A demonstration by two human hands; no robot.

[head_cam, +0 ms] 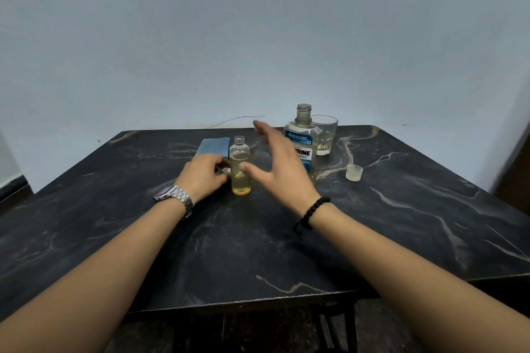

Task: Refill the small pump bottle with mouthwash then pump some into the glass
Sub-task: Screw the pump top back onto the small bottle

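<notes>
The small clear bottle (240,166) stands uncapped mid-table, roughly two-thirds full of pale yellow liquid. Just left of it my left hand (204,175) rests on the table with its fingers curled around a small white part, probably the pump head (226,171), mostly hidden. My right hand (279,165) hovers open, fingers spread, between the small bottle and the large mouthwash bottle (302,142), which stands uncapped with a blue label. Behind that bottle is an empty clear glass (325,135). The mouthwash cap (354,172) lies on the table to the right.
A folded blue cloth (213,146) lies behind my left hand. Everything sits on a black marble-patterned table (258,238) against a pale wall. The table's front edge is close to me.
</notes>
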